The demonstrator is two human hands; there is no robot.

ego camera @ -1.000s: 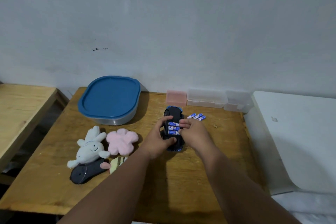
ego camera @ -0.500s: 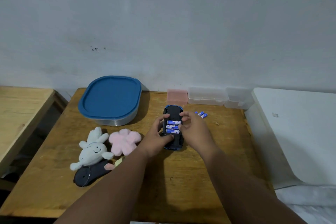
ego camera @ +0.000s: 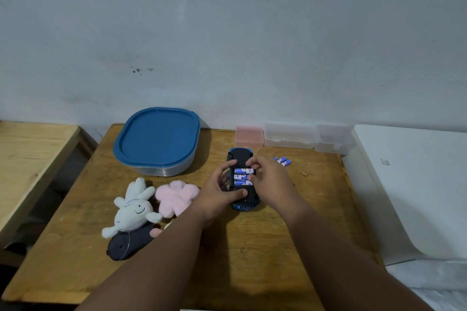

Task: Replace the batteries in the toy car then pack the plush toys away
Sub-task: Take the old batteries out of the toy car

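A blue toy car (ego camera: 240,156) lies upside down on the wooden table (ego camera: 252,247), its battery bay open with three blue batteries (ego camera: 241,177) in it. My left hand (ego camera: 219,192) grips the car's left side, thumb across its underside. My right hand (ego camera: 270,179) rests on the car's right side with fingertips pinching the end of the top battery. Loose blue batteries (ego camera: 283,160) lie just right of the car. Left of my arm lie a white plush (ego camera: 132,209), a pink plush (ego camera: 175,197) and a dark plush (ego camera: 127,243).
A clear container with a blue lid (ego camera: 156,139) stands at the back left. A pink box (ego camera: 249,136) and clear plastic boxes (ego camera: 290,135) line the wall. A white surface (ego camera: 414,184) borders the table's right, another wooden table (ego camera: 27,159) the left.
My right fingertips have shifted up from the middle of the battery bay to the top battery. The view has tilted slightly; the car and plush toys stay in place.
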